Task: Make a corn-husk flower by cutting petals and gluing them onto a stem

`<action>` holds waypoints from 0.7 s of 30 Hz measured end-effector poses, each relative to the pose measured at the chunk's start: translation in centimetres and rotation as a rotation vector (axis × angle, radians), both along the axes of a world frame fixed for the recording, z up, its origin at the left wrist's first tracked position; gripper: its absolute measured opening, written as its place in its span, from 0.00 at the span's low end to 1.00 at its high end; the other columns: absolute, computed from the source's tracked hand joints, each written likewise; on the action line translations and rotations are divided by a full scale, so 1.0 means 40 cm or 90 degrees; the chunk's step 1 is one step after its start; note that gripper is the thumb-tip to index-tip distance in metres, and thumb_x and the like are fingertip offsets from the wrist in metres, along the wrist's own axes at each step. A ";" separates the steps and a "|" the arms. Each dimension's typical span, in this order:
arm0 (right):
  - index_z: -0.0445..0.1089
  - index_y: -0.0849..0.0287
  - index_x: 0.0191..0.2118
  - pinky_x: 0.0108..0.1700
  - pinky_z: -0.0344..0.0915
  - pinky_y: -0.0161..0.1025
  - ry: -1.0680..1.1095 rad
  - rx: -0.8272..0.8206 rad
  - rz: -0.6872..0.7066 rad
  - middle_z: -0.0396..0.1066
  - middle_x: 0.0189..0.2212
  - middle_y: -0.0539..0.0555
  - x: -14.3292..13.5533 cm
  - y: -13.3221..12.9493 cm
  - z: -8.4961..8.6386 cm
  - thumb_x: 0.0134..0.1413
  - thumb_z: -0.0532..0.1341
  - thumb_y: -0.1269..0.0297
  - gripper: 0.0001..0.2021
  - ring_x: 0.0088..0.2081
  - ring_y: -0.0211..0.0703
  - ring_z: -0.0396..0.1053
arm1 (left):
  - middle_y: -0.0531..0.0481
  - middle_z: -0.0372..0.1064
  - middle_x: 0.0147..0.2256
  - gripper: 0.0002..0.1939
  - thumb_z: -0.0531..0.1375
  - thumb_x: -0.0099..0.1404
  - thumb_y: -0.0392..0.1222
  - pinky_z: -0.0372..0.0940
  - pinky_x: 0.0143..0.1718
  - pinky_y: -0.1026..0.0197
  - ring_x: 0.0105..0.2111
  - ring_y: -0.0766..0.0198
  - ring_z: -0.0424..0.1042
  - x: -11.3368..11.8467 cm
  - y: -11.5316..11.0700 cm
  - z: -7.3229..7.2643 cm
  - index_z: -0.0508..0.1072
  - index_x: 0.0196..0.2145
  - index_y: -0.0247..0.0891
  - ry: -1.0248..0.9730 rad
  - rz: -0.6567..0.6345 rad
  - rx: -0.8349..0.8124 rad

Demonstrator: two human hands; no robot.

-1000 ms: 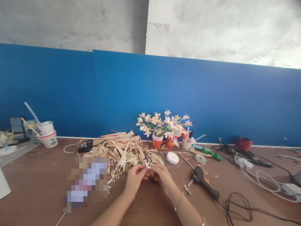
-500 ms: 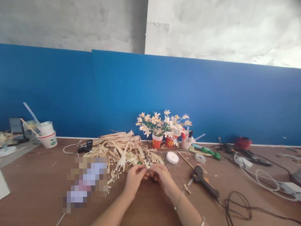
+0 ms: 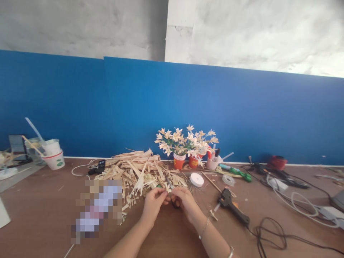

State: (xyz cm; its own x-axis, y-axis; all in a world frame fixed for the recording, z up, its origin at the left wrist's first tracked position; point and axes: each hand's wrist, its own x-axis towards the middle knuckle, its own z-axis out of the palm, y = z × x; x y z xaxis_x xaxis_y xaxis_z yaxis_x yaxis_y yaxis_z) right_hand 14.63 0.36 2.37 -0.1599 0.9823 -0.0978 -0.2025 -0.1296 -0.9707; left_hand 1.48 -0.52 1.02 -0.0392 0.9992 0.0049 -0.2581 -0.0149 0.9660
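Flower [image 3: 168,187]: small, pale, petals spread, between the two hands, above the near middle of the desk [image 3: 166,240]
Left hand [image 3: 154,204]: grip narrow, thumb and forefinger pinching the flower from its left
Right hand [image 3: 187,201]: fingers bent in at the flower's right; I cannot tell whether this grip is closed or what it holds
Dark piece [image 3: 175,205]: under the right fingers, mostly hidden
Dry strips [image 3: 137,163]: loose heap, far and left of the hands
Red cups [image 3: 178,163]: two, side by side near the far edge, filled with pale blooms [image 3: 176,136]
White roll [image 3: 197,180]: lying flat, just far of the right hand
Clear ring [image 3: 228,180]: right of the white roll
Glue gun [image 3: 232,208]: on its side, right of the right hand, nozzle pointing left
White cup [image 3: 55,162]: far left, sticks leaning out
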 end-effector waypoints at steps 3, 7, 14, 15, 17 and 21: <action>0.64 0.61 0.17 0.20 0.46 0.32 -0.015 -0.001 -0.005 0.63 0.14 0.48 0.001 0.001 0.000 0.39 0.62 0.61 0.11 0.16 0.31 0.55 | 0.49 0.73 0.24 0.11 0.64 0.49 0.44 0.67 0.25 0.65 0.25 0.63 0.73 -0.001 0.000 0.000 0.72 0.26 0.33 0.000 0.001 -0.002; 0.64 0.61 0.17 0.20 0.46 0.31 -0.012 0.002 -0.007 0.63 0.14 0.48 0.002 0.002 -0.003 0.39 0.62 0.61 0.11 0.16 0.31 0.55 | 0.50 0.73 0.24 0.11 0.64 0.48 0.44 0.67 0.25 0.65 0.25 0.63 0.73 -0.001 0.001 -0.002 0.73 0.26 0.33 -0.002 -0.001 -0.001; 0.65 0.62 0.17 0.20 0.47 0.31 -0.014 0.005 -0.005 0.63 0.14 0.48 0.003 0.000 -0.004 0.40 0.62 0.61 0.11 0.17 0.31 0.56 | 0.49 0.73 0.24 0.11 0.64 0.49 0.44 0.67 0.25 0.65 0.25 0.63 0.73 0.000 -0.002 0.003 0.73 0.26 0.32 -0.001 0.000 -0.002; 0.65 0.62 0.17 0.20 0.47 0.31 -0.014 0.006 -0.004 0.63 0.14 0.47 0.003 -0.001 -0.003 0.40 0.62 0.61 0.11 0.17 0.31 0.56 | 0.50 0.73 0.24 0.11 0.64 0.49 0.44 0.67 0.25 0.65 0.25 0.63 0.73 0.000 -0.003 0.005 0.73 0.26 0.33 0.000 0.000 -0.001; 0.65 0.62 0.17 0.20 0.47 0.31 -0.008 0.009 -0.002 0.63 0.14 0.48 0.002 -0.001 -0.002 0.40 0.62 0.61 0.11 0.17 0.31 0.55 | 0.50 0.73 0.24 0.11 0.64 0.49 0.45 0.67 0.25 0.65 0.25 0.63 0.73 0.000 -0.004 0.007 0.73 0.26 0.33 -0.001 0.001 -0.002; 0.65 0.62 0.17 0.20 0.48 0.31 -0.005 0.006 -0.002 0.63 0.14 0.47 0.001 -0.002 0.000 0.40 0.62 0.61 0.11 0.17 0.31 0.55 | 0.49 0.73 0.24 0.12 0.65 0.48 0.45 0.67 0.24 0.65 0.24 0.64 0.73 -0.001 -0.003 0.006 0.73 0.26 0.33 -0.006 -0.001 -0.004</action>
State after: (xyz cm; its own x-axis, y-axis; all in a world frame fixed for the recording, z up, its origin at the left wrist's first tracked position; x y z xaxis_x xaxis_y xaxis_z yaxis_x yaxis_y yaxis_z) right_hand 14.68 0.30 2.37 -0.1553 0.9838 -0.0895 -0.1952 -0.1194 -0.9735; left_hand 1.45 -0.63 1.25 -0.0384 0.9993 -0.0013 -0.2670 -0.0090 0.9637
